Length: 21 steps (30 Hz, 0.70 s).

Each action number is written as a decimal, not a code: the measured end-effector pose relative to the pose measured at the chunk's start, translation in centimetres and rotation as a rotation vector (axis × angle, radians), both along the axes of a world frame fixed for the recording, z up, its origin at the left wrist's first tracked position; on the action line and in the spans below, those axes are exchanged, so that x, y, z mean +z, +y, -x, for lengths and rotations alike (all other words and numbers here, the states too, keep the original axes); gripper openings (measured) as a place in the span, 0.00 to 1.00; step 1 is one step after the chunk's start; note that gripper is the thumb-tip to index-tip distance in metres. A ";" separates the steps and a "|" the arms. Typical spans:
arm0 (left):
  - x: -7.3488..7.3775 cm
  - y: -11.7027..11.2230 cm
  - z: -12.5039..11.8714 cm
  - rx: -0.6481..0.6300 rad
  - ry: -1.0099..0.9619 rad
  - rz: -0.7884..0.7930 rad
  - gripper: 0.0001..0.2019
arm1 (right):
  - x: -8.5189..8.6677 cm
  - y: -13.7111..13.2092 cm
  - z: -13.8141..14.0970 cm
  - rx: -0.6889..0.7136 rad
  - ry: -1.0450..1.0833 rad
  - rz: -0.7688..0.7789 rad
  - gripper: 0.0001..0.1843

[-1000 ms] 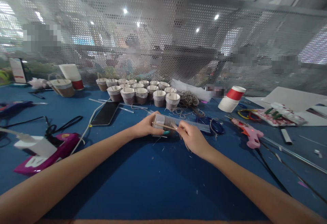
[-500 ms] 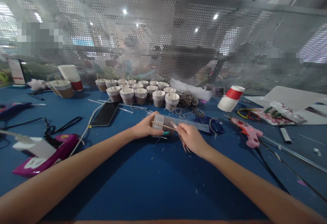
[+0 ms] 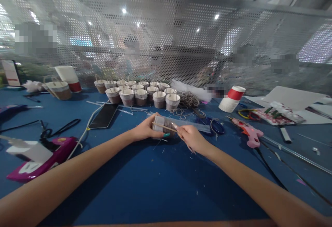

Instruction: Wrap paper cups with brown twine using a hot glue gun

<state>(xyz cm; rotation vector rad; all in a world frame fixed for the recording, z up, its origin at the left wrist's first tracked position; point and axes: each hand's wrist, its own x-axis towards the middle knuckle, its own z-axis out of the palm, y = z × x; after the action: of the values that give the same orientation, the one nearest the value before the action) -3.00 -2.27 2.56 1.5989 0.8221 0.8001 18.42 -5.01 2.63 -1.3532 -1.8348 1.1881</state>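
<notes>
My left hand (image 3: 144, 129) is closed around a small cup (image 3: 158, 120) that lies on its side, with a white band near one end and greyish-brown cord wrapped round its body. A thin, straight tan strand (image 3: 161, 126) runs across the cup to my right hand (image 3: 194, 138). The fingertips of that hand pinch the strand at the cup's right end. Whether the strand is taut cord or a stick, I cannot tell. Behind the hands lie blue-handled scissors (image 3: 219, 126) and clear glue sticks (image 3: 199, 126).
Several small handled cups (image 3: 141, 96) stand in rows at the back, beside a tangle of cord (image 3: 190, 99). A pink glue gun (image 3: 250, 133) lies right, near stacked paper cups (image 3: 235, 94). On the left are a phone (image 3: 104, 116) and a purple power strip (image 3: 55, 156).
My right hand has drawn slightly closer to the cup, its lower fingers more tucked in. The whole view has shifted a little, moving things slightly left.
</notes>
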 end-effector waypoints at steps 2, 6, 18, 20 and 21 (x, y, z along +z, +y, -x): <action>0.0 0.0 0.0 0.004 0.011 -0.018 0.26 | 0.3 0.1 0.0 0.011 0.053 0.099 0.26; 0.0 -0.1 -0.1 -0.004 0.001 -0.012 0.27 | 0.7 0.4 -0.2 0.008 0.188 0.314 0.27; 0.0 -0.2 0.0 -0.058 -0.041 -0.001 0.26 | 0.4 0.4 -0.6 0.032 0.101 -0.033 0.19; 0.0 -0.2 0.0 -0.057 -0.025 -0.012 0.26 | 0.5 0.2 -0.7 0.026 0.058 -0.106 0.18; 0.1 -0.2 0.0 -0.057 -0.016 -0.016 0.26 | 0.5 0.0 -0.8 0.023 0.035 -0.151 0.17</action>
<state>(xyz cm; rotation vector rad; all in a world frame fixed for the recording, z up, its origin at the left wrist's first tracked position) -3.01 -2.44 2.61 1.6209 0.7575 0.7798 19.21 -4.97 3.15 -1.2230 -1.8791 1.0555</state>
